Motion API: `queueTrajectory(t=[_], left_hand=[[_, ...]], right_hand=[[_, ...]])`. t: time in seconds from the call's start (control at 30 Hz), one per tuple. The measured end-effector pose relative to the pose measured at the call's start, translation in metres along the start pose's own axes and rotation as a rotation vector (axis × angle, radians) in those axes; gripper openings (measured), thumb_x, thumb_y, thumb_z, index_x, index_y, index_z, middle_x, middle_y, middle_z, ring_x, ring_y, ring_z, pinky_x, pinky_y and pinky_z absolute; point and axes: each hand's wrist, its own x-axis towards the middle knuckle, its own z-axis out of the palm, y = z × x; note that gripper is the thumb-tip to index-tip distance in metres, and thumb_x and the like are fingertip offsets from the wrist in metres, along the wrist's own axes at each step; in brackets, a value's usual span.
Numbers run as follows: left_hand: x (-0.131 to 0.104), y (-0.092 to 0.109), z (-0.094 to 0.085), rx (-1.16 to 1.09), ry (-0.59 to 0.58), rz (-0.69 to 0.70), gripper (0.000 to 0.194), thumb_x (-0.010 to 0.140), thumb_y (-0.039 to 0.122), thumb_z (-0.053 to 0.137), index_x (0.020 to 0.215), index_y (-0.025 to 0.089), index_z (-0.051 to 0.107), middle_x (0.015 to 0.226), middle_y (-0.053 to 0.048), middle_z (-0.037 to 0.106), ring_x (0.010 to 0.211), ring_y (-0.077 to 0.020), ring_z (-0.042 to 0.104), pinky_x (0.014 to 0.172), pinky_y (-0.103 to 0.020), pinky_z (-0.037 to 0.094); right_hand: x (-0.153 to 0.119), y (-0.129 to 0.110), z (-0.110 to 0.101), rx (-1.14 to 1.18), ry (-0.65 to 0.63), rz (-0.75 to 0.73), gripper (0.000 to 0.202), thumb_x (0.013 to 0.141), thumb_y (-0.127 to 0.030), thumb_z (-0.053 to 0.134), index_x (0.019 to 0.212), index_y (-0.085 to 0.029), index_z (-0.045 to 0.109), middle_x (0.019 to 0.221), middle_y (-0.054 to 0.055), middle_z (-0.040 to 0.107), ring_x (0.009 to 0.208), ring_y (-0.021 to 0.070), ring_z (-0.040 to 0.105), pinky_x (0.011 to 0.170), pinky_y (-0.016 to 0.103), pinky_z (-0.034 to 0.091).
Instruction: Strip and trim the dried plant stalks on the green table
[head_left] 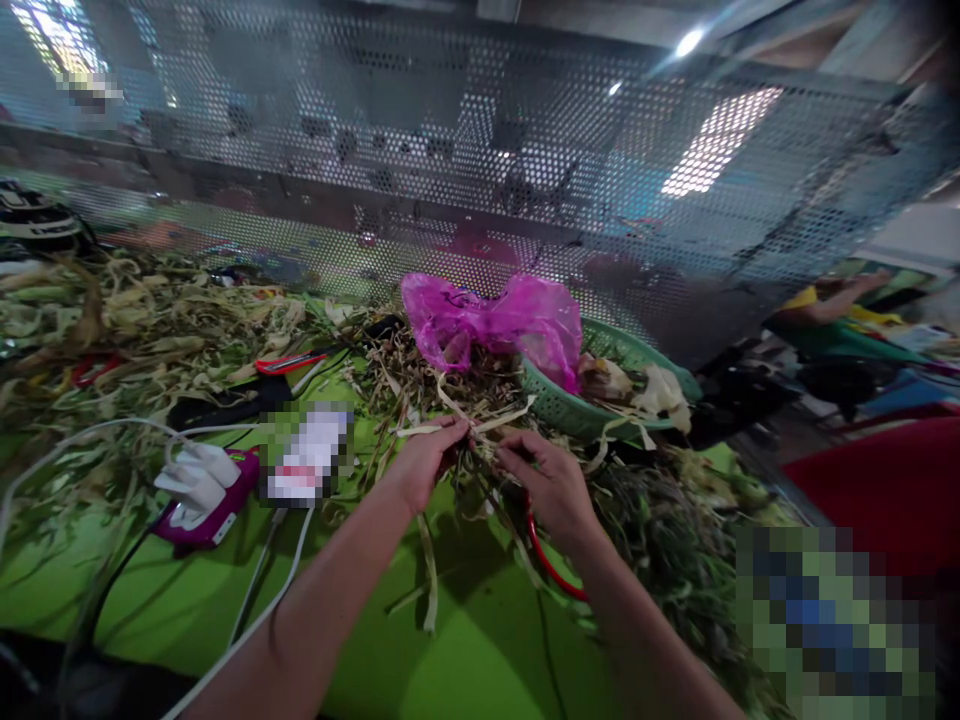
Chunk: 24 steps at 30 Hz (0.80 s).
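Note:
Above the green tabletop [390,670], my left hand [429,462] pinches a bundle of dried plant strips [429,585]. Pale ends of the bundle fan out above the fingertips, and a long one hangs below the hand. Just to the right, my right hand [551,490] has its thumb and fingers closed together beside the bundle. What it holds, if anything, is too small to make out. A red loop handle [553,562] lies partly hidden beneath my right wrist.
Behind my hands are a pink plastic bag [502,315] and a green basket [637,350] with dried material. Plant heaps [97,320] lie left and right. A red-handled tool [289,362], a phone [309,455] and a purple power strip [217,515] with cables lie left. Perforated metal stands behind.

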Motion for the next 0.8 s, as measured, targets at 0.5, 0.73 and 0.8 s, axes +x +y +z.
queueTrajectory(t=[0.5, 0.73, 0.8], left_hand=[[-0.006, 0.003, 0.006, 0.210, -0.094, 0.043, 0.026, 0.064, 0.036, 0.078, 0.075, 0.016, 0.066, 0.074, -0.002, 0.065, 0.071, -0.0139, 0.056, 0.072, -0.026, 0.042], [-0.013, 0.002, 0.010, 0.481, -0.244, 0.142, 0.024, 0.077, 0.040, 0.065, 0.083, 0.017, 0.070, 0.083, -0.003, 0.067, 0.084, -0.0192, 0.056, 0.080, -0.030, 0.041], [-0.014, 0.002, 0.010, 0.525, -0.265, 0.167, 0.023, 0.079, 0.039, 0.063, 0.087, 0.018, 0.071, 0.085, -0.003, 0.067, 0.086, -0.0199, 0.056, 0.082, -0.030, 0.041]], right_hand=[[0.005, 0.003, 0.005, 0.397, 0.008, 0.086, 0.026, 0.081, -0.039, 0.065, 0.097, -0.019, 0.067, 0.093, 0.005, 0.069, 0.089, 0.0216, 0.061, 0.085, 0.035, 0.045], [0.004, 0.008, 0.009, 0.634, 0.161, 0.224, 0.025, 0.071, -0.038, 0.075, 0.086, -0.019, 0.070, 0.086, 0.004, 0.072, 0.082, 0.0216, 0.063, 0.086, 0.038, 0.046], [0.005, 0.009, 0.010, 0.679, 0.148, 0.226, 0.023, 0.070, -0.036, 0.075, 0.087, -0.020, 0.070, 0.085, 0.003, 0.072, 0.080, 0.0210, 0.063, 0.084, 0.037, 0.047]])
